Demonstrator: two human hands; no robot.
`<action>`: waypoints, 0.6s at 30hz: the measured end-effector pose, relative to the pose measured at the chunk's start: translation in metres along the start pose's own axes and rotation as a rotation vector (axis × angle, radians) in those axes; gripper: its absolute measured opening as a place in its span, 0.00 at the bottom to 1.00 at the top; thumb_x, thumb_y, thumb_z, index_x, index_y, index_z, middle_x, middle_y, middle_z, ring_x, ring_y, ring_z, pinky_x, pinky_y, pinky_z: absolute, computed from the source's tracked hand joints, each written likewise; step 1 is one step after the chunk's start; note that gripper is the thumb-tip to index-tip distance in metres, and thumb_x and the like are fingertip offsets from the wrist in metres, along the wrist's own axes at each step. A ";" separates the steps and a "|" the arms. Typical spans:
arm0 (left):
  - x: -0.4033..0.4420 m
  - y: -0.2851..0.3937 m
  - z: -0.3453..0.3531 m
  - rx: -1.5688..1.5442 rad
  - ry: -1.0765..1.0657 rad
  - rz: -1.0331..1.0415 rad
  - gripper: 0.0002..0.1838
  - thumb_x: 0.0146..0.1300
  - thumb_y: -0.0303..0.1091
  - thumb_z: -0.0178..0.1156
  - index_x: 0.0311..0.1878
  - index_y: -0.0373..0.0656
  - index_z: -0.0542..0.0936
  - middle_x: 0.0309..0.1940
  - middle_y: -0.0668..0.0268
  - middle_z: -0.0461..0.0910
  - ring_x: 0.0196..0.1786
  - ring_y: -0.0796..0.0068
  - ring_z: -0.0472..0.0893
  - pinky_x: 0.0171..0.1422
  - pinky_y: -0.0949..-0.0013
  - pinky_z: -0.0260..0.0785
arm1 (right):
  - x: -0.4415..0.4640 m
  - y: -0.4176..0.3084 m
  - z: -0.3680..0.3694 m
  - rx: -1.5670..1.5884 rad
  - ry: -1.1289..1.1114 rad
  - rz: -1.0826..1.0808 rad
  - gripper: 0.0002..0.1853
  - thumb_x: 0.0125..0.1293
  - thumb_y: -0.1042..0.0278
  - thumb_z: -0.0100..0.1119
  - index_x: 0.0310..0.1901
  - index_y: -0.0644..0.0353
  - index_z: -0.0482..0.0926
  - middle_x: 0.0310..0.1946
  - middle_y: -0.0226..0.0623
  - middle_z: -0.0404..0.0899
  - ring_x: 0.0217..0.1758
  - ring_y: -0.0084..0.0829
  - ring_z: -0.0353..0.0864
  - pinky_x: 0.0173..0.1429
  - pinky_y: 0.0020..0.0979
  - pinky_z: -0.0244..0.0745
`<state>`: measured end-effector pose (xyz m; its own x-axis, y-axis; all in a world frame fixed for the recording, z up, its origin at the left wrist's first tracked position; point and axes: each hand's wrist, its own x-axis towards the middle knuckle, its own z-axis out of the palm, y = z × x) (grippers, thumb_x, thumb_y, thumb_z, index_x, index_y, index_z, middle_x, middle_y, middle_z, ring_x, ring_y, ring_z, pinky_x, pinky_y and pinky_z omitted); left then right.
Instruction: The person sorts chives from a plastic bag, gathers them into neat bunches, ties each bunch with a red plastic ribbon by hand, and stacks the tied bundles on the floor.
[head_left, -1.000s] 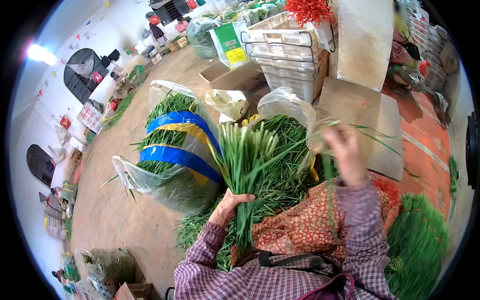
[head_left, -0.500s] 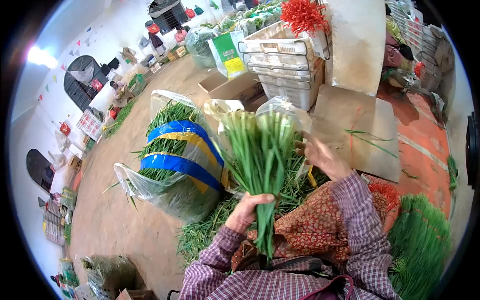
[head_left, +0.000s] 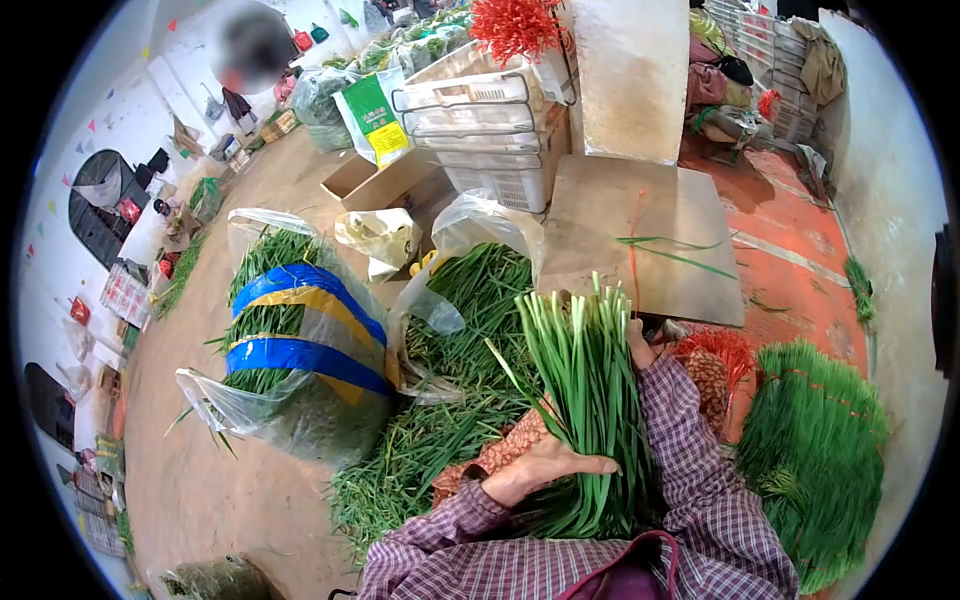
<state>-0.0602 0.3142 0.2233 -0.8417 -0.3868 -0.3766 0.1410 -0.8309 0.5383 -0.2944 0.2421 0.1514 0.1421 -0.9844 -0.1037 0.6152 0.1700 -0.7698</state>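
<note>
A bunch of garlic chives (head_left: 590, 380) stands nearly upright in front of me, pale cut ends at the top and green leaves below. My left hand (head_left: 555, 465) is closed round its lower leaves, thumb across the front. At the bunch's upper right side is my right hand (head_left: 641, 345), its fingers mostly hidden behind the stalks. Loose green leaves (head_left: 430, 455) lie heaped to the left of my lap and spill from a clear plastic bag (head_left: 485, 225). To my right, tied chive bundles (head_left: 815, 450) lie stacked.
A flat board (head_left: 590, 220) ahead carries a red tie and a few stray leaves. Left stands a stuffed bag with blue and yellow bands (head_left: 310, 350). Behind are a cardboard box (head_left: 385, 190), white crates (head_left: 490, 120) and red ties (head_left: 513, 28). More red ties (head_left: 715, 352) lie near my knee.
The bunch has come down toward my lap, and moved right in view. My right hand, apart with fingers spread before, is now against its side. The view has swung to the right.
</note>
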 end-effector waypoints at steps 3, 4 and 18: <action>-0.017 0.025 0.006 0.323 0.001 0.103 0.61 0.43 0.44 0.79 0.73 0.35 0.49 0.71 0.51 0.54 0.74 0.60 0.52 0.79 0.58 0.42 | -0.008 0.003 -0.008 0.006 0.018 0.001 0.42 0.64 0.40 0.58 0.70 0.62 0.59 0.65 0.37 0.66 0.66 0.32 0.66 0.69 0.35 0.61; -0.021 0.033 0.000 0.588 0.018 0.158 0.61 0.42 0.42 0.80 0.73 0.36 0.50 0.71 0.51 0.55 0.73 0.59 0.54 0.78 0.58 0.45 | -0.009 0.003 -0.010 0.010 0.020 0.000 0.41 0.64 0.41 0.58 0.69 0.62 0.59 0.65 0.37 0.66 0.65 0.32 0.66 0.69 0.35 0.61; -0.023 0.065 0.002 0.123 0.219 0.658 0.35 0.65 0.42 0.62 0.70 0.40 0.62 0.65 0.63 0.69 0.64 0.70 0.71 0.67 0.63 0.65 | -0.007 0.005 0.001 -0.085 -0.076 0.016 0.35 0.65 0.49 0.61 0.66 0.65 0.65 0.62 0.38 0.71 0.62 0.31 0.71 0.68 0.33 0.63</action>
<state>-0.0324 0.2697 0.2684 -0.4756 -0.8761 -0.0797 0.5144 -0.3504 0.7827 -0.2914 0.2502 0.1486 0.2121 -0.9747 -0.0710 0.5452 0.1783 -0.8192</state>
